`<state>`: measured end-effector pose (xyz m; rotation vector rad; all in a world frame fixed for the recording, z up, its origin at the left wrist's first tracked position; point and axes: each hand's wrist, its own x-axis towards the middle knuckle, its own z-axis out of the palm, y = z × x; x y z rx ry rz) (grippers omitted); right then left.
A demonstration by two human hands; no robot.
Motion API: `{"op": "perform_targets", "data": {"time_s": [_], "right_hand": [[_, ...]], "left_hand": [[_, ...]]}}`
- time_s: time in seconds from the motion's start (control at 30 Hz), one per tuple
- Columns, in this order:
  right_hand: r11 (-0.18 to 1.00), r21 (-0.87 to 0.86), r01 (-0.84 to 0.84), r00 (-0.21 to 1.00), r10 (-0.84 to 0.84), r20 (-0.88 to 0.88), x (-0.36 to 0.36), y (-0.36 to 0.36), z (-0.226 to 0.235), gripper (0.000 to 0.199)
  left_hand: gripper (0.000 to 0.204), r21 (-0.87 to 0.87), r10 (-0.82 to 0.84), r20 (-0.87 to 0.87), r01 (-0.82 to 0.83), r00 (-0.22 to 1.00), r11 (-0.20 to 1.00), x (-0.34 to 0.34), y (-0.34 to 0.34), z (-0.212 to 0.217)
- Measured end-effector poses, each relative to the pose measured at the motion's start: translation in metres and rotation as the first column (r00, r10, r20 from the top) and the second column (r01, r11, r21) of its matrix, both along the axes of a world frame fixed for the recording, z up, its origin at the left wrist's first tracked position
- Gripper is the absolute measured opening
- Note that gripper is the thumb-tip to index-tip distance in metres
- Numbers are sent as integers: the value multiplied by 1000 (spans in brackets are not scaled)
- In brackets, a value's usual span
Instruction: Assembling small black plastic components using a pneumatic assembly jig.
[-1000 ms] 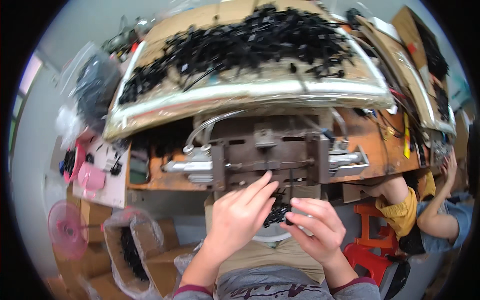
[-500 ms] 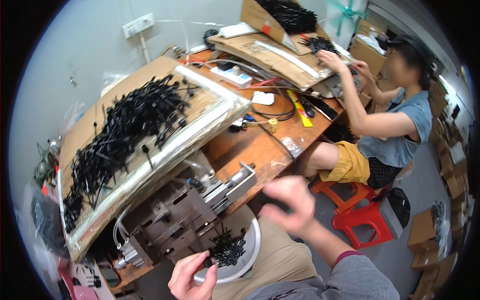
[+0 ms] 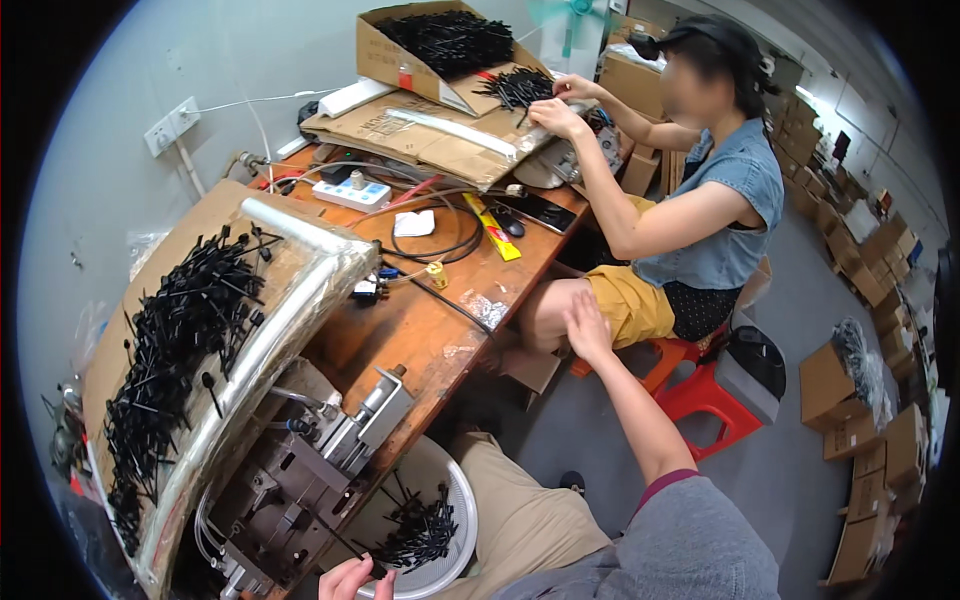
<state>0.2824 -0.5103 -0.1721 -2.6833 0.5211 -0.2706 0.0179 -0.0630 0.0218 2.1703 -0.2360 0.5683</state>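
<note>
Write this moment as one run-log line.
left hand: at white bowl, pinching black parts | right hand: raised, open, empty

The right hand (image 3: pixel 587 325) is stretched out ahead on a nearly straight arm, palm down, fingers open and together, gripping nothing. The left hand (image 3: pixel 352 580) sits low at the lower edge, fingers curled, only partly visible.

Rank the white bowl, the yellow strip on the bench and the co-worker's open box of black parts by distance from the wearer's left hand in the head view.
From the left hand, at the bottom edge:
1. White bowl, just right of it, on the lap.
2. Yellow strip, mid-bench, further up.
3. Open box, at the far end, top of view.
</note>
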Motion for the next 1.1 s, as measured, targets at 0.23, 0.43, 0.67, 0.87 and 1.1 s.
{"op": "perform_targets", "data": {"time_s": [0.23,0.43,0.67,0.87,1.1], "right_hand": [[987,-123,-106,954,136,268,-17,-18,-25,66],[971,-189,-146,951,190,245,-36,-15,-24,71],[963,-33,-266,905,262,334,-67,33,-23,72],[937,116,-329,840,234,489,-72,71,12,66],[681,571,-460,673,-153,724,-44,60,95,59]], "left_hand": [[32,0,-40,-6,40,999,999,1,1,1],[31,-31,-22,-74,20,997,999,-1,-1,-9],[32,21,-22,-60,23,998,1000,1,-1,-7],[32,66,-101,59,97,993,993,10,-6,-7],[31,64,-94,35,92,995,994,6,-7,-7]]}}
